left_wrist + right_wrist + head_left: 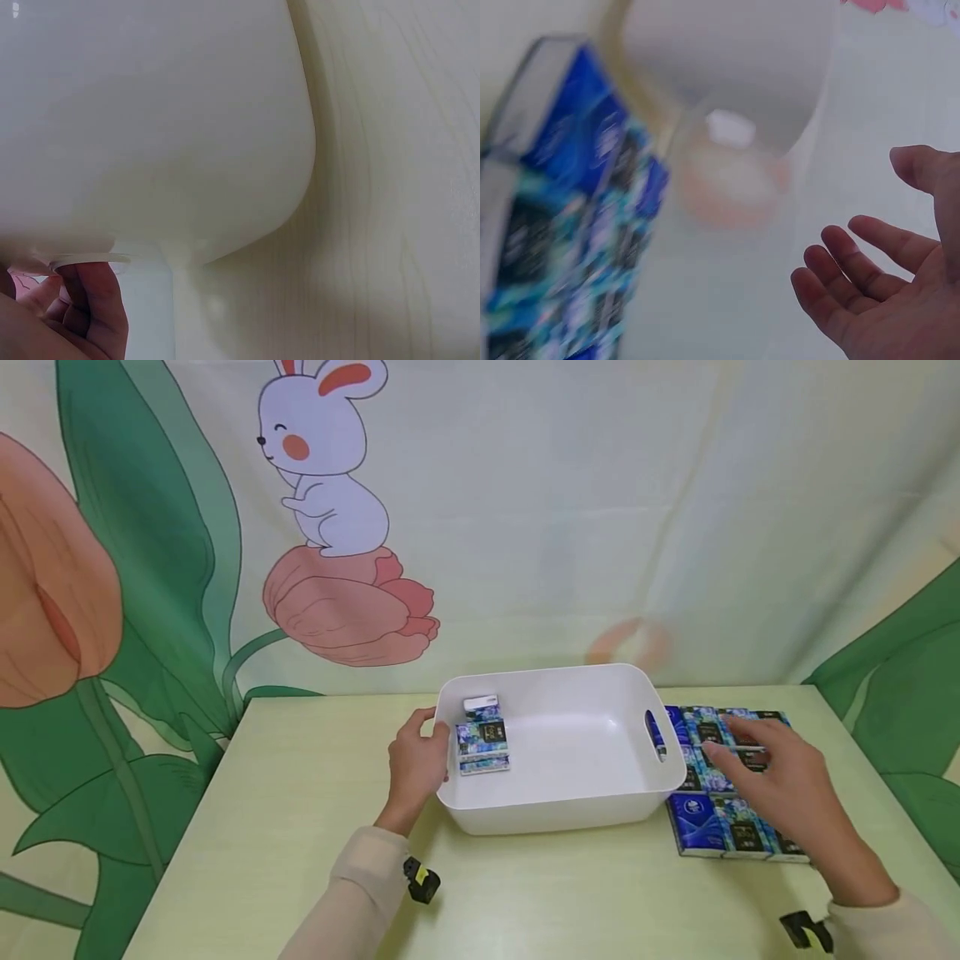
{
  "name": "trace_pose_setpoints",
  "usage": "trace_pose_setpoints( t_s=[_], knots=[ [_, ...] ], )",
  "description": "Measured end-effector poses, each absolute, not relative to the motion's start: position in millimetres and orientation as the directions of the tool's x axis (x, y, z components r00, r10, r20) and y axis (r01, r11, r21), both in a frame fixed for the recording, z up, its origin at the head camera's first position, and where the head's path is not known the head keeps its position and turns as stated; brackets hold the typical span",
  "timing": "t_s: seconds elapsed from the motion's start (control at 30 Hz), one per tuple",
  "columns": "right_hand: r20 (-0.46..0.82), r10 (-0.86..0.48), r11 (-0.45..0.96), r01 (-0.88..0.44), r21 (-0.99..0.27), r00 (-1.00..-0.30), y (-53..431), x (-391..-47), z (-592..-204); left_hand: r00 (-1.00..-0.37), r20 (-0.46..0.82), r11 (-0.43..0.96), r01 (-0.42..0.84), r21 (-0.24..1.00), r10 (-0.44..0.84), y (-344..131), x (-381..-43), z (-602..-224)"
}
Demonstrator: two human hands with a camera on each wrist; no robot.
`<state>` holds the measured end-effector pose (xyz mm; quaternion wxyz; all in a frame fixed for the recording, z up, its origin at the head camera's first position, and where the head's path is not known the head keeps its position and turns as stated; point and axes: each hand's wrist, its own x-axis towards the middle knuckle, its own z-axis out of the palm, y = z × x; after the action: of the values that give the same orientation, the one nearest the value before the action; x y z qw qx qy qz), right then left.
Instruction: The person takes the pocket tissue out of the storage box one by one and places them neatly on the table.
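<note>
A white plastic storage bin with cut-out handles stands on the table. My left hand grips its left end; in the left wrist view curled fingers hook into the handle slot. Inside, against the left wall, lie several small tissue packs with a blue floral print. My right hand hovers over rows of matching tissue packs right of the bin, thumb and fingers spread, holding nothing. In the right wrist view that open hand is apart from the blurred packs.
The pale wooden table reaches back to a hanging cloth printed with a rabbit and tulips. The bin's right end overlaps the nearest tissue packs in the head view. Black wrist cameras sit at both cuffs.
</note>
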<state>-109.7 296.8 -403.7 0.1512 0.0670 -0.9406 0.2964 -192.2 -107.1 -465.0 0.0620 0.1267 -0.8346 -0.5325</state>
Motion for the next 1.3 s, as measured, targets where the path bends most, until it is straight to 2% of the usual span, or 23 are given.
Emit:
trace_pose_setpoints(
  t_s=[0.23, 0.5, 0.73, 0.9, 1.1, 1.3],
  knots=[
    [0.389, -0.182, 0.781, -0.373, -0.502, -0.903, 249, -135, -376, -0.959, -0.039, 0.408, -0.156, 0.900, -0.281, -106, -193, -466],
    [0.331, -0.350, 0.742, -0.475, -0.474, -0.877, 201, -170, -357, -0.959, -0.041, 0.406, -0.157, 0.900, -0.279, -104, -193, -465],
    [0.222, -0.450, 0.736, -0.500, -0.456, -0.865, 165, -197, -349, -0.957, -0.035, 0.415, -0.157, 0.896, -0.286, -106, -194, -466],
    [0.166, -0.528, 0.712, -0.540, -0.448, -0.833, 140, -216, -348, -0.956, -0.041, 0.411, -0.164, 0.897, -0.291, -107, -193, -466],
    [0.018, -0.604, 0.713, -0.550, -0.434, -0.797, 107, -233, -354, -0.956, -0.033, 0.411, -0.155, 0.898, -0.290, -108, -194, -466],
    [-0.115, -0.680, 0.714, -0.618, -0.329, -0.724, 77, -244, -376, -0.957, -0.060, 0.405, -0.175, 0.898, -0.283, -106, -193, -465]
  ],
)
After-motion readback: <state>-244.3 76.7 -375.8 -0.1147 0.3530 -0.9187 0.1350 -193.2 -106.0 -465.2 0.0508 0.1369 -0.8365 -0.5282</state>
